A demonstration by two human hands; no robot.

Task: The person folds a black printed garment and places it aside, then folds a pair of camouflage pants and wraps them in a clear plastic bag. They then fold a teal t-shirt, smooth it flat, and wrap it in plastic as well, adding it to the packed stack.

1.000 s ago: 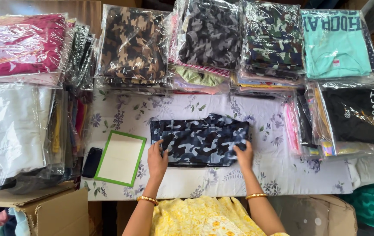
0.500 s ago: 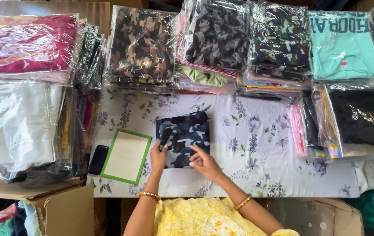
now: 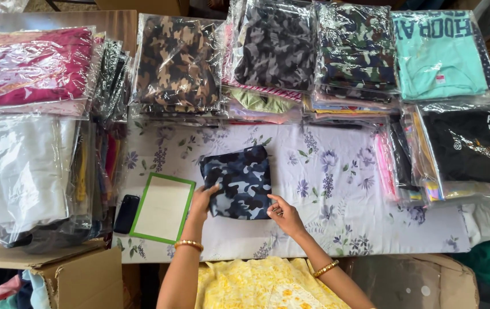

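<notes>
teal shirt pack (image 3: 437,54) cropped above, left fingertips (image 3: 213,191) hidden
</notes>
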